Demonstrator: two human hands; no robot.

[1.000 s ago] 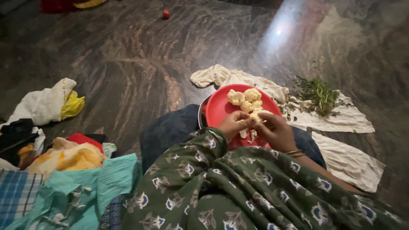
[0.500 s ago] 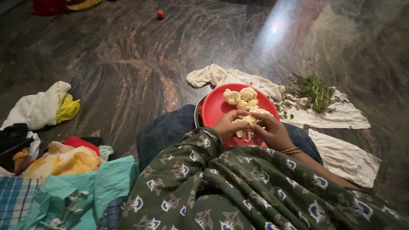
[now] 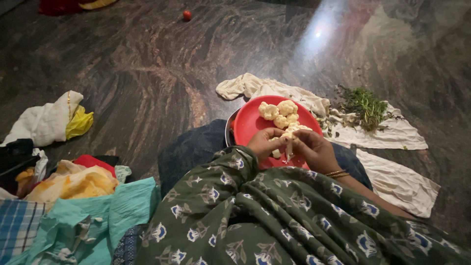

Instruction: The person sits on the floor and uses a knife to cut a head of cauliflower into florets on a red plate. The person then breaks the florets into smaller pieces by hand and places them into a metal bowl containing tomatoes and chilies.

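Observation:
A red plate (image 3: 248, 125) rests on my lap with several pale cauliflower florets (image 3: 277, 114) piled at its far side. Over the near part of the plate my left hand (image 3: 265, 143) and my right hand (image 3: 316, 149) meet, both pinching one cauliflower piece (image 3: 290, 133) between the fingers. A thin stem hangs down from it between the hands. My right wrist carries gold bangles (image 3: 336, 173). A green patterned cloth (image 3: 274, 216) covers my arms and body.
A white cloth (image 3: 392, 135) lies on the dark stone floor to the right, with a heap of green herbs (image 3: 364, 104) on it. Crumpled clothes (image 3: 73, 196) are piled at the left. A small red ball (image 3: 187, 15) sits far off.
The view has shifted slightly. My hands stay together over the plate, still working the same cauliflower piece.

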